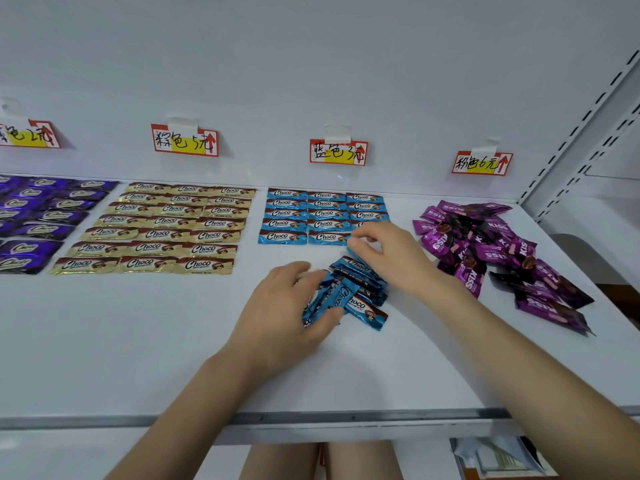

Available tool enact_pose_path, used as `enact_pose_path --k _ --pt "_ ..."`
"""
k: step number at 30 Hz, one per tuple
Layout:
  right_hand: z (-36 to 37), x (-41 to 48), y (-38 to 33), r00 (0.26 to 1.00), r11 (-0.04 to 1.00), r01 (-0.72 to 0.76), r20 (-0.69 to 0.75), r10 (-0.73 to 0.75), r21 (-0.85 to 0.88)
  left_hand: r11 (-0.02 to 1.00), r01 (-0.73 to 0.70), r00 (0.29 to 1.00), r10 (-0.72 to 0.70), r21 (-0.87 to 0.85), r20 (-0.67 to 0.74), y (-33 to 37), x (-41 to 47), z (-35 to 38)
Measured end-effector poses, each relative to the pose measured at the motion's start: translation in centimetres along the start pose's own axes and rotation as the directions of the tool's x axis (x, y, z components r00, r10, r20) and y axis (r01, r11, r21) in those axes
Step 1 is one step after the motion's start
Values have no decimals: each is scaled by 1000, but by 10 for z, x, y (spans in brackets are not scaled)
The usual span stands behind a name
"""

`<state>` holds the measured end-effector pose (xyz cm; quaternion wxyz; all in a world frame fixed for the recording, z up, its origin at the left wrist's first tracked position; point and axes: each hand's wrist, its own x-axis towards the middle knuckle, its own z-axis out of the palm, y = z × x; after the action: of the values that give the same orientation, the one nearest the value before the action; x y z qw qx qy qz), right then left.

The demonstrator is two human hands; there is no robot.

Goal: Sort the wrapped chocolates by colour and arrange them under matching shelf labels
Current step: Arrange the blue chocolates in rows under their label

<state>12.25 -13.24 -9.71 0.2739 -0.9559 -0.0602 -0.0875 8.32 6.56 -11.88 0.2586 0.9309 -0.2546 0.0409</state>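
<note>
White shelf (pixel 138 341) below a plain wall with taped price labels. Under the blue label (pixel 338 152), neat blue rows (pixel 304 216), seemingly short of full in the right column, though partly hidden there. Just nearer than these, a loose blue pile (pixel 356 296) of wrapped chocolates, overlapping at odd angles. Cupped round its near-left side, the left hand (pixel 287 317), thumb pressed on a wrapper. Pinching the far end of one blue wrapper (pixel 352 252) at the pile's far tip, the right hand (pixel 388 251), fingers narrowed to a tip grip.

Probably light, thin and firm inside, with slick crinkly foil; apt to slide over one another and off the heap. Best taken by the crimped end or across the narrow width, one at a time.

To the right, near but apart, a tumbled magenta heap (pixel 485 251) under its own pink label (pixel 482 163), close beside the right forearm. To the left, gold rows (pixel 166 226) and purple rows (pixel 41 216), well apart. Some risk of nudging the laid blue rows out of line when setting down.
</note>
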Motion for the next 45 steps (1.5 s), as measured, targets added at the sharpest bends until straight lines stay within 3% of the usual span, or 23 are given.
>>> enact_pose_path --k 3,6,11,16,19,21,23,25,33,45 --pt "5 -21 -8 995 1000 28 94 -27 -4 984 169 980 -163 45 -115 1 -5 1" --pt "8 -38 -18 990 996 91 110 -92 17 978 205 972 -201 25 -119 4 -6 2" --pt "11 -59 -32 981 988 125 137 -137 95 965 151 980 -174 -212 -94 19 1 5" --pt "3 -71 -29 984 992 61 158 -78 112 888 190 953 -269 -418 -139 17 9 -3" --pt "-1 -75 -27 983 988 55 167 -78 142 962 126 983 -154 -242 -101 8 11 -8" --pt "-3 -78 -25 982 986 48 174 -76 157 995 54 993 -44 -88 105 6 10 -10" --pt "-6 -81 -23 982 986 40 175 -68 160 999 -30 955 16 44 296 8 7 -10" --pt "-8 -86 -19 983 987 27 174 -55 159 982 -107 935 47 154 352 8 2 -9" --pt "-8 -98 -12 990 991 7 135 -25 132 945 -153 983 114 291 147 2 -16 -10" --pt "-5 -102 -14 997 987 -40 73 29 155 965 -95 995 93 246 18 15 -15 0"
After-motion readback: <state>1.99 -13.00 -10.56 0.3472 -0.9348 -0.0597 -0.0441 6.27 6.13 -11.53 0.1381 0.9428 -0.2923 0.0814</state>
